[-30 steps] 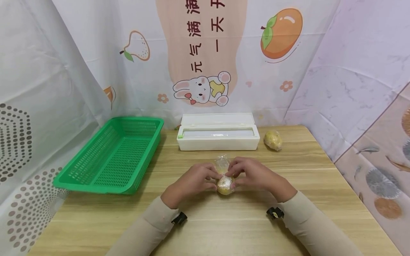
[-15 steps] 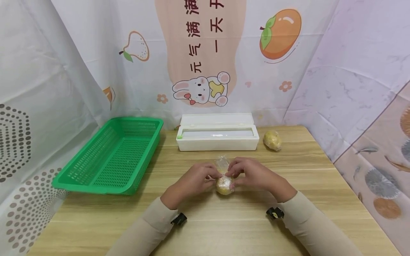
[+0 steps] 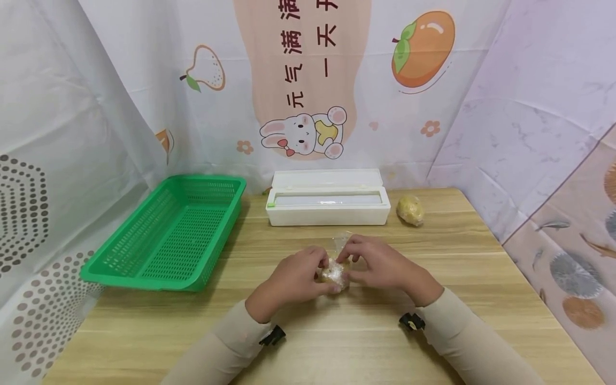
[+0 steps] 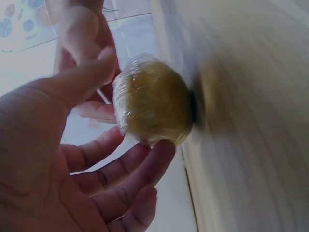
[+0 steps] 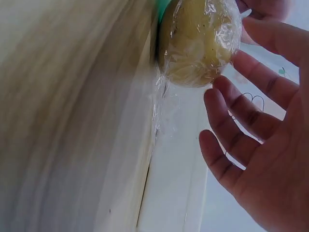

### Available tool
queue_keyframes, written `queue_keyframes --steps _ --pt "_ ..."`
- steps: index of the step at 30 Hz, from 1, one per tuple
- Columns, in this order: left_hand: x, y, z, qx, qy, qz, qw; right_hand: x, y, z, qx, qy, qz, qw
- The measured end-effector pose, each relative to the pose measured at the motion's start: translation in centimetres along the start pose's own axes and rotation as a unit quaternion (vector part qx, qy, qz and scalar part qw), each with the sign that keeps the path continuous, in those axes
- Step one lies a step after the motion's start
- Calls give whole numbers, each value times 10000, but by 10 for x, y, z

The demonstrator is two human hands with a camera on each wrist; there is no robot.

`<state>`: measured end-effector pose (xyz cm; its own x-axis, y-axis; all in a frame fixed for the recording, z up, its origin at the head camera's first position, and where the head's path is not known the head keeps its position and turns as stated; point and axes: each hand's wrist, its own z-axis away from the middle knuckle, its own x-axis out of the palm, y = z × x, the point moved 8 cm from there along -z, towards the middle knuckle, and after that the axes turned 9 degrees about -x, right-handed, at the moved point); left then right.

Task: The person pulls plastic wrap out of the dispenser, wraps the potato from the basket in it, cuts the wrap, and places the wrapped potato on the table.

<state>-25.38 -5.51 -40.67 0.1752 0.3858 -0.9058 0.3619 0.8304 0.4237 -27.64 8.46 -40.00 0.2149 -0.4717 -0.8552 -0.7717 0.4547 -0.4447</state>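
A yellow potato (image 3: 333, 274) wrapped in clear plastic film sits on the table between both hands. A loose tail of cling film (image 3: 342, 240) sticks out on its far side, partly behind the right fingers. My left hand (image 3: 299, 274) holds the potato from the left, its thumb at the near side. In the left wrist view its thumb and fingertips bracket the wrapped potato (image 4: 159, 101). From the right, my right hand (image 3: 380, 262) holds the potato between thumb and index finger. The right wrist view shows its other fingers spread, fingertips near the film-covered skin.
A white cling film box (image 3: 328, 215) with raised lid stands at the back of the wooden table (image 3: 332, 353). Right of it lies another wrapped potato (image 3: 410, 210). A green plastic basket (image 3: 144, 284) stands on the left. Printed curtains (image 3: 202, 128) enclose the table.
My left hand has shifted slightly right and forward, its thumb now lower on the potato's near side. The potato has turned a little, and its film tail now points more to the right.
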Motion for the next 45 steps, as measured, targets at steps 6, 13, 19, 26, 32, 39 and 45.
queue_keyframes --steps 6,13,19,26,32,39,45 --pt "1 -3 -2 -9 244 -125 9996 -6 -2 -1 -237 179 311 9991" --pt "-2 -5 -3 51 216 -290 9993 -8 2 0 -161 245 561 9980" --pt "-4 -7 -5 81 148 -215 9996 -4 10 0 60 184 485 9986" --pt "-8 -9 -6 31 307 -440 9986 -4 16 2 355 75 474 9982" --pt "-13 -14 -7 -204 456 -284 9983 -4 22 5 603 -35 579 9965" --pt "-15 -14 -11 -101 624 44 9980 -4 18 4 469 -136 366 9981" --pt "-13 -14 -13 45 418 433 9982 -3 14 3 361 -155 148 9991"
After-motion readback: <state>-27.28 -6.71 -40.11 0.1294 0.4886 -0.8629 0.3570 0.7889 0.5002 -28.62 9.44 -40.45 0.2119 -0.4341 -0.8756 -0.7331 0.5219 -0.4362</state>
